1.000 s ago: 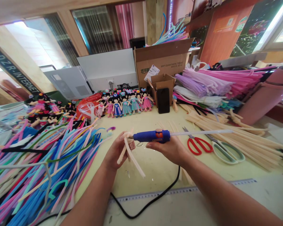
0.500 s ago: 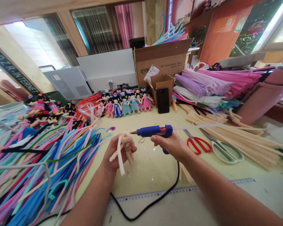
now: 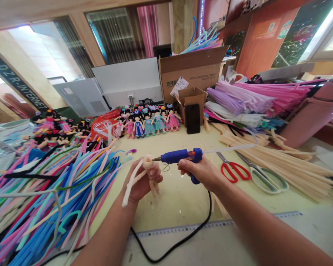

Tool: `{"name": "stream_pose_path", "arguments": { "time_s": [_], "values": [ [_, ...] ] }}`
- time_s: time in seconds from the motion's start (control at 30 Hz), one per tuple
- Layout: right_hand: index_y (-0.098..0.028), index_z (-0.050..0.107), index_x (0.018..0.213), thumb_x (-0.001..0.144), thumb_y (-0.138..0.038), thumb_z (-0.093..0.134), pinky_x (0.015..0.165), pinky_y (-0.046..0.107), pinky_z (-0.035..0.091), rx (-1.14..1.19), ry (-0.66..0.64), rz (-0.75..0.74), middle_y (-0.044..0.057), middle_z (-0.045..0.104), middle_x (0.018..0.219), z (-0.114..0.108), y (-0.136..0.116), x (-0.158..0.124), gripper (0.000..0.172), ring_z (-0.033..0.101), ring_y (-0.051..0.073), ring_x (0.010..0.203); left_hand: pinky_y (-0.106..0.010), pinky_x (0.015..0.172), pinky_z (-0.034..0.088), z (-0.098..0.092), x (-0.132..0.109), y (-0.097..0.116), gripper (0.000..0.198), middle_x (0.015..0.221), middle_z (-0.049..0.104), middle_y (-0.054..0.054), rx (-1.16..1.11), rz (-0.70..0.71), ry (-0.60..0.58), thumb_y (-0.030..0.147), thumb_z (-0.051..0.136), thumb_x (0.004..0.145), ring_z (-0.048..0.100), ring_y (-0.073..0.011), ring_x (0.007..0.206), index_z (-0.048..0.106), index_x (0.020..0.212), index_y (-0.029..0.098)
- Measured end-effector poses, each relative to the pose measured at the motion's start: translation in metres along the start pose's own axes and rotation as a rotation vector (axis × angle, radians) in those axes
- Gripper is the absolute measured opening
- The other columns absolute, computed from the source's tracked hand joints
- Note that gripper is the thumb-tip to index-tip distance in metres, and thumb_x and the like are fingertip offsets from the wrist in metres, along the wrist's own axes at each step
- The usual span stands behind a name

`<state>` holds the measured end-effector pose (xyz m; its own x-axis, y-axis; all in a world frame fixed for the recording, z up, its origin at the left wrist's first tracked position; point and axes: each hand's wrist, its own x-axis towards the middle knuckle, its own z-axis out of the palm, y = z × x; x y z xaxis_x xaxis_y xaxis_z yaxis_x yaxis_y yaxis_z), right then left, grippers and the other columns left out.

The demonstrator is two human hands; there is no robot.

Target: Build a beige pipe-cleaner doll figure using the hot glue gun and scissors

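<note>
My left hand (image 3: 140, 181) is closed around a coiled cream pipe cleaner piece (image 3: 148, 162), whose loose ends hang down over the palm and below the fingers. In my right hand (image 3: 201, 170) is a blue hot glue gun (image 3: 174, 156), gripped by its handle, with a clear glue stick (image 3: 229, 149) poking out of its back. The gun's metal nozzle points left, and its tip meets the top of the coil. A black cord (image 3: 183, 242) loops below from the handle.
Loose coloured pipe cleaners (image 3: 72, 192) cover the left side. Small pipe cleaner dolls (image 3: 148, 123) stand at the back beside a black phone (image 3: 192, 119). Red scissors (image 3: 235, 171), green-handled scissors (image 3: 269, 181) and beige pipe cleaners (image 3: 288, 162) lie right. A ruler (image 3: 183, 228) lies in front.
The nozzle tip has come onto the coil's top. My left hand has turned the coil slightly, so its white loose end swings to the left.
</note>
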<state>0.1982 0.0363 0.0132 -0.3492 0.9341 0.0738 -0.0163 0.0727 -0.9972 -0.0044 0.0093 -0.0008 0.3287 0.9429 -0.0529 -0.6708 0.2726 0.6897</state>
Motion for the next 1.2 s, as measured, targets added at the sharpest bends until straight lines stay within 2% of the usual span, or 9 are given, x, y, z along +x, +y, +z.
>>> {"name": "stream_pose_path", "arguments": {
  "time_s": [0.23,0.43,0.7,1.0,1.2],
  "values": [
    [-0.020,0.058,0.060,0.062,-0.051,0.068,0.051,0.026,0.038,-0.040,0.020,-0.013,-0.001,0.055,0.053,-0.0016,0.0038,0.0015,0.033,0.050,0.012,0.052,-0.025,0.056,0.042,0.0017,-0.0009,-0.0012,0.017,0.058,0.045,0.001,0.017,0.001,0.018,0.031,0.058,0.086,0.042,-0.0116,0.052,0.063,0.076,0.018],
    [-0.020,0.057,0.060,0.061,-0.048,0.069,0.049,0.026,0.037,-0.029,0.035,-0.010,-0.003,0.051,0.052,0.0002,0.0006,0.0009,0.031,0.047,0.011,0.050,-0.025,0.055,0.041,0.0029,-0.0011,-0.0009,0.017,0.057,0.044,0.001,0.022,-0.001,0.025,0.032,0.059,0.085,0.041,-0.0119,0.052,0.063,0.075,0.018],
    [-0.021,0.050,0.056,0.062,-0.047,0.067,0.045,0.024,0.031,-0.044,0.012,-0.033,-0.005,0.045,0.048,0.0002,-0.0045,-0.0009,0.032,0.040,0.009,0.046,-0.025,0.055,0.040,0.0029,-0.0014,-0.0016,0.008,0.057,0.047,0.001,0.012,0.017,-0.001,0.027,0.067,0.077,0.041,-0.0115,0.053,0.067,0.076,0.019],
    [-0.021,0.048,0.054,0.063,-0.056,0.070,0.046,0.025,0.032,-0.073,-0.005,-0.044,-0.006,0.042,0.047,0.0001,-0.0038,-0.0008,0.042,0.039,0.009,0.046,-0.025,0.055,0.041,0.0023,-0.0003,-0.0010,0.008,0.056,0.047,0.001,0.021,0.008,-0.005,0.027,0.067,0.077,0.040,-0.0110,0.052,0.067,0.076,0.018],
    [-0.021,0.047,0.053,0.059,-0.060,0.073,0.045,0.025,0.032,-0.062,0.017,-0.019,-0.006,0.041,0.046,0.0004,-0.0054,-0.0009,0.047,0.037,0.009,0.045,-0.025,0.054,0.039,0.0056,-0.0010,0.0001,0.018,0.057,0.043,0.002,0.034,0.006,0.038,0.032,0.059,0.086,0.040,-0.0112,0.051,0.064,0.075,0.018]
  ]
}}
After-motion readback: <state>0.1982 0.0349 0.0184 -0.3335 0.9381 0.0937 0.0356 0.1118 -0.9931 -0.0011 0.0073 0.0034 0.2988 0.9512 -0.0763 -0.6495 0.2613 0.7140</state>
